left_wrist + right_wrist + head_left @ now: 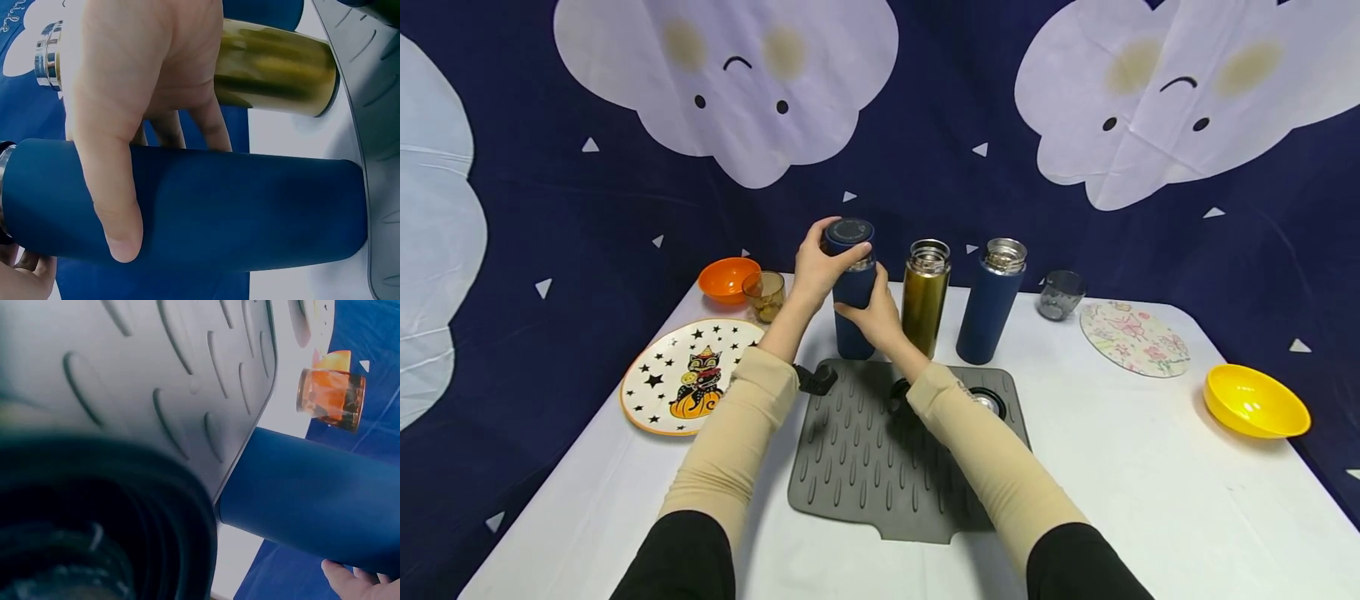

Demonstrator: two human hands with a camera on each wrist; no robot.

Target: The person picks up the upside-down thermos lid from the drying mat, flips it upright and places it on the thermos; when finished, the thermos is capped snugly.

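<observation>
Left hand curled over the lid of a blue flask, gripping it from above. Right hand wrapped around the flask body, thumb across the front, fingers behind. Flask upright on the white table, at the far edge of a grey ribbed mat. Just right of it, a gold flask, uncapped, then a second blue flask, also uncapped. Behind on the left, an amber glass beside an orange bowl; nearer, a starred plate. On the right, a grey cup, a floral plate and a yellow bowl. Two loose lids on the mat, partly hidden by the forearms.
</observation>
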